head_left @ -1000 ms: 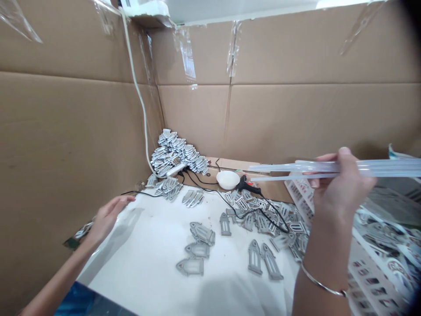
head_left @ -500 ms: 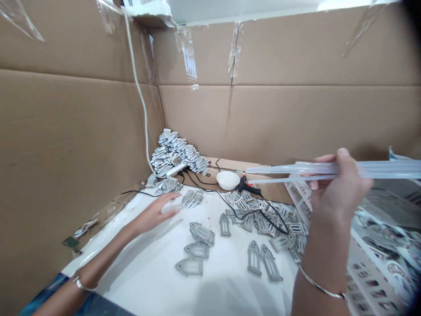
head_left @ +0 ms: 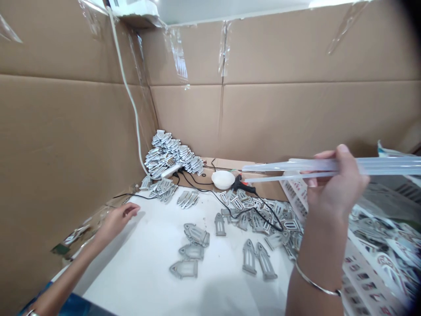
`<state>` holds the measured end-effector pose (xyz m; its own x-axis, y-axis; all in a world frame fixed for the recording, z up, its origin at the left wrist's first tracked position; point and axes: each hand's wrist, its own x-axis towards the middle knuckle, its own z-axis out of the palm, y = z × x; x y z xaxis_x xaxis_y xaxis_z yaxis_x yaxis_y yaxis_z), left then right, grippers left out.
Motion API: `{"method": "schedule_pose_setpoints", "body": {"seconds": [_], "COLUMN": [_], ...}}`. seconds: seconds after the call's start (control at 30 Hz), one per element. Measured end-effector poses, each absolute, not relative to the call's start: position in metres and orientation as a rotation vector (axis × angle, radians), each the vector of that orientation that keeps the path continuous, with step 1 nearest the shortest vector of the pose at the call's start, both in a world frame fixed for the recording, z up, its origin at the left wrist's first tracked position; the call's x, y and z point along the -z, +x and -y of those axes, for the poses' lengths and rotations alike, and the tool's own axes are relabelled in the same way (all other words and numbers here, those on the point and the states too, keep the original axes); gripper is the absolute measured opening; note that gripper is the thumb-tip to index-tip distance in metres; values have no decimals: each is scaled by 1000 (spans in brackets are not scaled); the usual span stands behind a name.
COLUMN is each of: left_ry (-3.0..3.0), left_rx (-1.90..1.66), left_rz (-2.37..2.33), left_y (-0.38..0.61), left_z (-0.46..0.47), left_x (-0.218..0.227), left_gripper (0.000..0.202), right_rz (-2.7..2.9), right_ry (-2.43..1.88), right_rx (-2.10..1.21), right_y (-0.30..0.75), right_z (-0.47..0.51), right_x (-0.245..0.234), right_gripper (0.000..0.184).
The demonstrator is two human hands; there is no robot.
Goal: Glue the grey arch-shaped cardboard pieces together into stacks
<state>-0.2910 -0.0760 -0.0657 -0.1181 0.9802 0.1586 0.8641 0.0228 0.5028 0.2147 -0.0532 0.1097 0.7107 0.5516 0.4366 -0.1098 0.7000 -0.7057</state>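
Observation:
My right hand [head_left: 332, 186] is raised at the right, its fingers closed around a bundle of long clear glue sticks [head_left: 283, 169] that point left above the table. My left hand [head_left: 116, 219] reaches to the left edge of the white table top [head_left: 144, 254], fingers stretched out and low, holding nothing, next to a clear plastic sheet [head_left: 95, 221]. Grey arch-shaped cutouts [head_left: 192, 252] lie flat in the middle of the table, between both hands.
Cardboard walls [head_left: 66, 145] enclose the table on the left and back. A pile of grey cutouts [head_left: 171, 153] fills the far corner, with a white cable [head_left: 130, 98], a white round dish [head_left: 222, 179], a black glue gun [head_left: 243, 186] and black wires. Printed sheets [head_left: 368, 259] lie right.
My left hand reached toward the table's middle half a second ago, then drew back to the left edge. The right hand with the sticks stayed nearly still.

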Motion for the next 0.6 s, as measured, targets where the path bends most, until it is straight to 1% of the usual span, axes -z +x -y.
{"method": "schedule_pose_setpoints", "body": {"seconds": [0.1,0.2,0.3,0.33,0.37,0.47,0.5,0.6], "left_ry": [1983,2267,2468,2489,2499,2484,2469,2399], "left_rx": [-650,-587,-417,-381,-374,-459,-499,-609], "left_rz": [-2078,-1868,-1602,-1538,-1494,-1452,-1463,-1561], "left_y": [-288,-257,-224,-217,-212,-213,-218,-246], "left_z": [77,71,65,64,64,67,69,79], "left_x": [65,69,80,85,90,103,106,113], "left_gripper": [50,55,71,73,70,40,35,35], "right_rz": [682,690,697,698,697,689,687,688], "right_ry": [-689,-695,-700,-700,-701,-707,-704,-683], "right_rx": [-419,-434,-450,-453,-455,-450,-450,-455], "right_y": [213,211,209,210,210,213,214,216], "right_z": [52,52,54,55,55,55,55,54], "right_x": [-110,-110,-111,-111,-111,-110,-110,-110], "right_gripper": [23,24,25,25,25,25,26,25]}}
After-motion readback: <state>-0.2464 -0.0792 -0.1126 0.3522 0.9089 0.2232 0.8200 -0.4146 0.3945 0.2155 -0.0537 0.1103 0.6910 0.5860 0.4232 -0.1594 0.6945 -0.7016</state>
